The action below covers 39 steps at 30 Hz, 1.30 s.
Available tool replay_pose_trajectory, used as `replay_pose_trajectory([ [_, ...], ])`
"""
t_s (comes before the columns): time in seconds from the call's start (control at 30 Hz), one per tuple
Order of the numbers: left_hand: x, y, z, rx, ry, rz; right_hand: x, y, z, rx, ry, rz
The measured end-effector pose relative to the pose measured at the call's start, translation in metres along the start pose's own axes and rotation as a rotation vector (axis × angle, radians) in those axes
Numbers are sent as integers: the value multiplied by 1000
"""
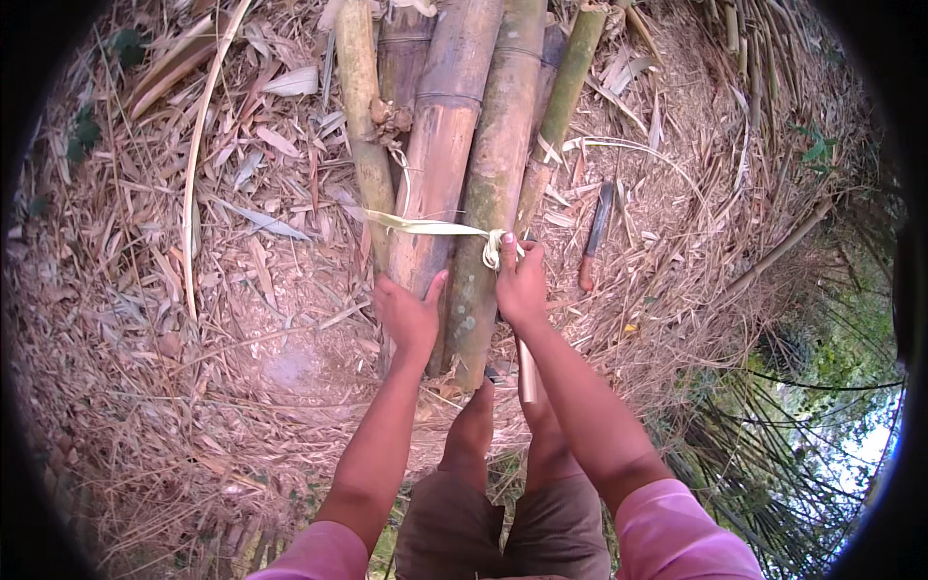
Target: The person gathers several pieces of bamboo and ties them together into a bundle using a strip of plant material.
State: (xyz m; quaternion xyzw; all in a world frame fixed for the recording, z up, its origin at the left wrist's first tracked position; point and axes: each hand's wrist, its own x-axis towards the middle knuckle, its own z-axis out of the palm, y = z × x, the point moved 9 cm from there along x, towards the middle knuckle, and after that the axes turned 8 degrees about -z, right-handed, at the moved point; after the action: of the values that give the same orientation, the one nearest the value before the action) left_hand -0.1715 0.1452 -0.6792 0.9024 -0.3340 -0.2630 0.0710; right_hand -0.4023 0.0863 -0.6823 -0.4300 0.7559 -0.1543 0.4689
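Several thick bamboo poles (454, 126) lie bundled together on dry leaf litter, running away from me. A pale green strip (425, 226) is wrapped across the bundle and knotted at its right side. My right hand (520, 282) pinches the knot of that strip against the right-hand pole. My left hand (410, 314) presses on the near end of a brown pole, thumb spread, fingers over its left side. My knees and bare legs show below, just short of the pole ends.
A long knife with a dark blade and reddish handle (594, 235) lies on the ground to the right of the bundle. Dry bamboo leaves, husks and thin sticks cover the ground all round. Green plants and a slope lie at the lower right.
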Motion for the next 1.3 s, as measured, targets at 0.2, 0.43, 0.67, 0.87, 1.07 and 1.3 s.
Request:
replay_pose_trajectory([
  [0.2, 3, -2, 2, -14, -4, 15, -26, 8, 27, 379, 393, 187],
  [0.43, -78, 38, -46, -182, -396, 419, -29, 21, 40, 544, 473, 410],
  [0.67, -55, 25, -25, -140, -797, 305, -35, 20, 56, 725, 446, 522],
  [0.87, -16, 78, -36, 371, -531, 974, -35, 10, 56, 987, 244, 533],
  [1.07, -4, 131, -40, 625, -434, 1385, -41, -5, 56, 1076, 233, 541],
  [1.3, -3, 193, -40, 779, -348, 1726, -43, -11, 66, 1208, 192, 448],
])
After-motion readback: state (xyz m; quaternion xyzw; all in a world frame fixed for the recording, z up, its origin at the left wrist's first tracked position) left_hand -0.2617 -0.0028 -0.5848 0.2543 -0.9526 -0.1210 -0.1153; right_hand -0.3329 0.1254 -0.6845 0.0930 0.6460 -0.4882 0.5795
